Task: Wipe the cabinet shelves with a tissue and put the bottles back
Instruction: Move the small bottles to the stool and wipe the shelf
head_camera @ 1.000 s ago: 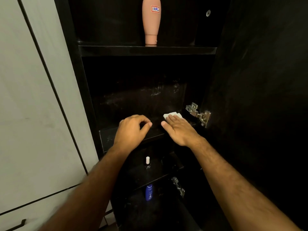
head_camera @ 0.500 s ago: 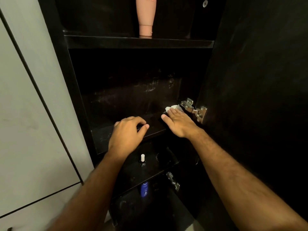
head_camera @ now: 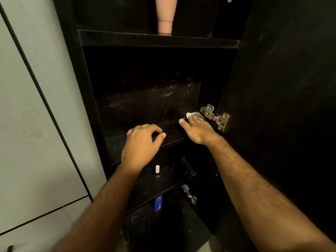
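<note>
Two hands reach into a dark cabinet with its door (head_camera: 283, 106) swung open at the right. The right hand (head_camera: 197, 129) lies flat, fingers together, pressing a white tissue (head_camera: 190, 115) onto the middle shelf (head_camera: 172, 137) at its far right corner, just beside a metal hinge (head_camera: 215, 116). The left hand (head_camera: 142, 144) rests loosely curled on the shelf's front edge, holding nothing. A pink bottle (head_camera: 165, 15) stands on the upper shelf. Lower shelves hold a small white-capped bottle (head_camera: 157, 171) and, below it, a blue bottle (head_camera: 158, 203).
</note>
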Demonstrator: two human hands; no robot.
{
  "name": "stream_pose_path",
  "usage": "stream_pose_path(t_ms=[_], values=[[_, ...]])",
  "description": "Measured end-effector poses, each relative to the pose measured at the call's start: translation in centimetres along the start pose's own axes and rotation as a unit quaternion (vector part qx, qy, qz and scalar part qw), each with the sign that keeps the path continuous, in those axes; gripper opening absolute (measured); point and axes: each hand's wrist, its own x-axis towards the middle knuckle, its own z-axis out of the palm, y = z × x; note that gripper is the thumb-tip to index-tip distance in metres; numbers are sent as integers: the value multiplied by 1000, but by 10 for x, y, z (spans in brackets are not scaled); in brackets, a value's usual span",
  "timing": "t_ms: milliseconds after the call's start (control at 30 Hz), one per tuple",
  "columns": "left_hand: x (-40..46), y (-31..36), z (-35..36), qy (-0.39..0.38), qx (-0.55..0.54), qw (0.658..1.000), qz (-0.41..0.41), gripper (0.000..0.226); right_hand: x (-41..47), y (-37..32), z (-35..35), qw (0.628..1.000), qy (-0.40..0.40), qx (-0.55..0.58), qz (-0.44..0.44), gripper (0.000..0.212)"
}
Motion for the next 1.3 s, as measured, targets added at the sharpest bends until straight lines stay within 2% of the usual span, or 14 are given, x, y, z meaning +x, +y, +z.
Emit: stream_pose_path(t_ms=[100, 167, 367, 567, 700, 867, 967, 1033, 1100, 1200, 1300], values=[[1, -2, 1, -10, -1, 1000, 5, 27, -11, 7, 6, 1000, 14, -4, -12, 78], [2, -3, 2, -31, 25, 999, 10, 39, -18, 12, 8, 1000, 11, -11, -16, 77], [5, 0, 5, -194, 150, 969, 32, 80, -1, 4, -4, 1000, -9, -4, -3, 75], [5, 1, -1, -288, 204, 934, 56, 94, -6, 11, 4, 999, -10, -1, -41, 70], [-2, -6, -5, -277, 202, 937, 70, 93, -4, 16, -1, 1000, -10, 3, -28, 74], [-8, -5, -6, -247, 208, 944, 73, 92, 16, -13, 3, 999, 4, -32, 19, 83], [-8, -5, -4, -240, 208, 945, 74, 92, 1, -15, 6, 999, 21, -1, -50, 72], [-8, -6, -3, -239, 204, 947, 71, 92, -18, -10, 8, 994, -3, 44, -96, 63], [-8, -6, -3, -240, 202, 947, 70, 92, -28, -1, 7, 993, -12, 50, -107, 60], [-8, -6, -5, -240, 201, 947, 71, 91, -18, 11, -2, 999, 12, 18, -49, 63], [-7, -4, -5, -233, 198, 950, 66, 91, 2, -2, -3, 1000, 3, 0, 13, 73]])
